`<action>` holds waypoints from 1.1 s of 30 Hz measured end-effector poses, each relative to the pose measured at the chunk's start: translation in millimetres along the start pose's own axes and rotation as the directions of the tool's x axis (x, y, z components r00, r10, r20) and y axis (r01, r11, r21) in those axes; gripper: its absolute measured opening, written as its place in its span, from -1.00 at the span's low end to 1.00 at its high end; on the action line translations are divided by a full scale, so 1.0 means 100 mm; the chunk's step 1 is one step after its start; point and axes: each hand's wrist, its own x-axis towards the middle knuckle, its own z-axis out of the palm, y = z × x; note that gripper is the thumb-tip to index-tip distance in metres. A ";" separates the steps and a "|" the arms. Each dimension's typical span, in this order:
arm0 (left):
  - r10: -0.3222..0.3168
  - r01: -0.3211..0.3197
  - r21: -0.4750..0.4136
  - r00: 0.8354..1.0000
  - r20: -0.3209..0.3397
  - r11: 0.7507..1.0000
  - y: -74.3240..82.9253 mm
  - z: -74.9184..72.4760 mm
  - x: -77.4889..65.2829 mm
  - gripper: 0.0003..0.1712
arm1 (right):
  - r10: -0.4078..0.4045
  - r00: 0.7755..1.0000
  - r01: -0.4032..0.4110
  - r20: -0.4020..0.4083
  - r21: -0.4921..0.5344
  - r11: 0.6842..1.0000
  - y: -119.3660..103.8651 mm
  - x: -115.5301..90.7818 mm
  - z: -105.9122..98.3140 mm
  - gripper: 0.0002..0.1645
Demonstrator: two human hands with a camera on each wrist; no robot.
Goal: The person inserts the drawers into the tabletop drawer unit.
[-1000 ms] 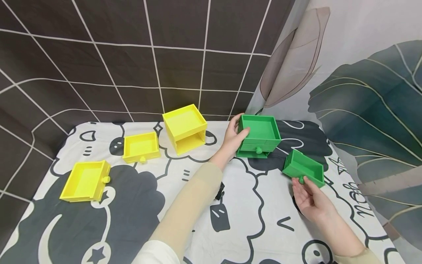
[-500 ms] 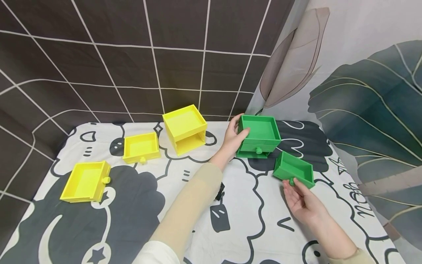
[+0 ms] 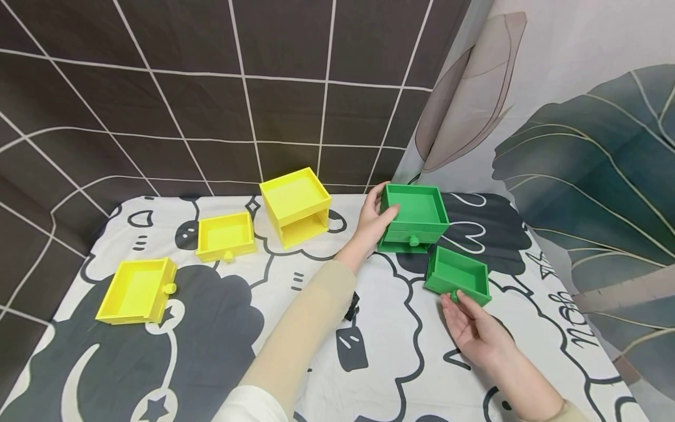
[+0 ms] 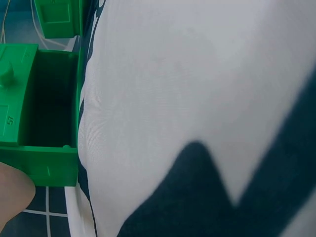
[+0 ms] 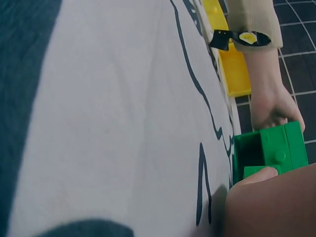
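Observation:
My left hand [image 3: 371,220] grips the left side of a small green drawer cabinet [image 3: 420,206], thumb over its top edge. The cabinet's upper drawer, with a round knob [image 3: 413,241], sits pushed in. Below it the lower slot [image 4: 52,98] gapes dark and hollow in the left wrist view. My right hand [image 3: 482,337] pinches the knob of a loose green drawer [image 3: 457,273] between thumb and fingers, palm turned up. This drawer is tilted, just right of and in front of the cabinet. In the right wrist view it is mostly hidden behind the right hand [image 5: 276,202].
A yellow cabinet [image 3: 296,196] with an open front stands left of the green one. Two yellow drawers [image 3: 225,234] lie farther left, apart from each other. All rest on a patterned cloth [image 3: 379,351], with a dark gridded curtain [image 3: 285,111] behind and leaf-print fabric [image 3: 590,176] at right.
The right hand has carried the green drawer leftward, closer to the green cabinet. The left hand and cabinet have stayed in place.

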 end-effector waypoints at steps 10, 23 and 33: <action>0.000 0.000 -0.012 1.000 -0.006 1.000 0.00 0.00 0.00 -0.24 | 0.023 1.000 -0.023 -0.006 0.017 1.000 0.08 0.03 0.05 -0.65; 0.008 -0.008 -0.011 1.000 -0.002 1.000 0.02 0.00 -0.01 -0.22 | 0.038 0.999 -0.038 0.005 -0.020 0.999 0.17 0.07 0.17 -0.63; -0.003 0.003 -0.003 1.000 0.008 1.000 0.02 -0.01 -0.02 -0.24 | 0.023 1.000 -0.022 0.008 -0.109 0.994 0.24 0.12 0.28 -0.62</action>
